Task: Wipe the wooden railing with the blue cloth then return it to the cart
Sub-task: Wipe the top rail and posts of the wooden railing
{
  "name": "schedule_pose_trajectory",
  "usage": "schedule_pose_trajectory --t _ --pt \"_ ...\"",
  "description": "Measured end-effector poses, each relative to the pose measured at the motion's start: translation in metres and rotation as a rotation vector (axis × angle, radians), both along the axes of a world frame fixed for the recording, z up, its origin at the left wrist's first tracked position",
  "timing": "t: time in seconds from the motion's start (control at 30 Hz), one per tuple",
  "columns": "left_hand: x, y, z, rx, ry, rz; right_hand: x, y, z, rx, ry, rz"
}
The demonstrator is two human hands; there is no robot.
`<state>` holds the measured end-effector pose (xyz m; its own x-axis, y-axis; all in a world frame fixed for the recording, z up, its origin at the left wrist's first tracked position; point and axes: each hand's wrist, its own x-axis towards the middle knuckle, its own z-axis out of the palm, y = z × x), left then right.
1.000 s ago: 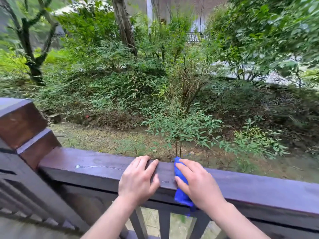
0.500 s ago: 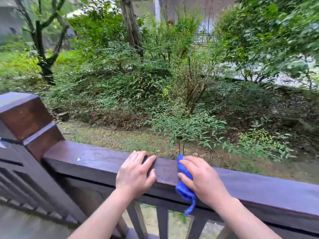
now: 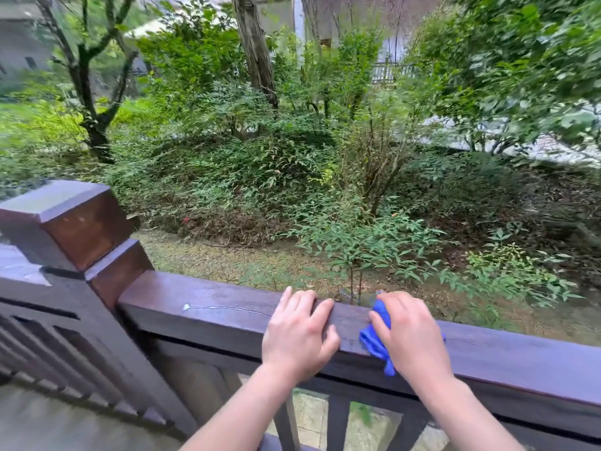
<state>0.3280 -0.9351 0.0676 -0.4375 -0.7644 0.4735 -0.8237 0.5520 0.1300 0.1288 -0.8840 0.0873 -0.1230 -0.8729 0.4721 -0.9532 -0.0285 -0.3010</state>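
Head: crumpled blue cloth (image 3: 374, 340), glossy wooden railing (image 3: 208, 317)

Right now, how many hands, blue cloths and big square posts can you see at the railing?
Hands: 2, the left hand and the right hand
Blue cloths: 1, the cloth under the right hand
Square posts: 1, the post
Total: 4

Outdoor garden veranda; wooden railing (image 3: 211, 317) and post (image 3: 65, 219); shrubs (image 3: 227, 170), trees beyond.

left hand (image 3: 297, 336) flat, right hand (image 3: 410, 336) gripping
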Motion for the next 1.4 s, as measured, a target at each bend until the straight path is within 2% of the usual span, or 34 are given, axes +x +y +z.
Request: schedule_pose_trajectory --t 0.07,0.17,0.23,0.3,0.47,0.57,0.6,0.67,0.77,0.8,0.97,1.13,1.3,1.4 --pt "0.002 0.002 0.004 0.018 0.018 -0.040 0.028 -0.004 -0.004 -0.004 0.038 0.055" --pt "0.023 -0.002 0.014 0.034 0.181 -0.162 0.059 -0.008 -0.009 0.017 0.096 0.200" --pt "0.055 -0.011 0.021 -0.020 0.258 -0.185 0.066 -0.015 -0.005 0.021 0.049 0.132" --pt "0.100 -0.028 0.029 -0.074 0.270 -0.118 0.082 -0.021 0.000 0.027 0.005 0.063" --pt "0.235 -0.086 0.037 0.025 0.137 0.236 0.136 -0.030 -0.003 0.014 0.116 0.237" --pt "0.275 -0.103 0.021 0.090 -0.028 0.232 0.138 -0.042 -0.001 0.045 -0.007 0.112" --pt "0.279 -0.105 0.013 0.094 -0.043 0.223 0.142 -0.044 -0.001 0.053 -0.045 0.061" --pt "0.280 -0.104 0.000 0.077 -0.004 0.240 0.158 -0.043 -0.005 -0.008 0.009 0.056" --pt "0.278 -0.104 -0.004 0.016 0.060 0.246 0.172 -0.038 -0.014 -0.044 0.124 0.253" --pt "0.278 -0.104 -0.004 0.000 0.066 0.237 0.167 -0.042 -0.012 -0.038 0.125 0.258" --pt "0.279 -0.105 -0.006 -0.038 0.083 0.221 0.171 -0.065 -0.002 0.031 -0.020 -0.003" --pt "0.282 -0.109 -0.011 -0.051 0.076 0.214 0.197 -0.061 -0.011 -0.010 0.123 0.237" --pt "0.281 -0.110 -0.012 -0.047 0.092 0.221 0.183 -0.088 0.000 0.024 0.033 -0.004" --pt "0.282 -0.109 -0.013 -0.037 0.099 0.221 0.208 -0.103 0.007 0.042 -0.009 -0.036"
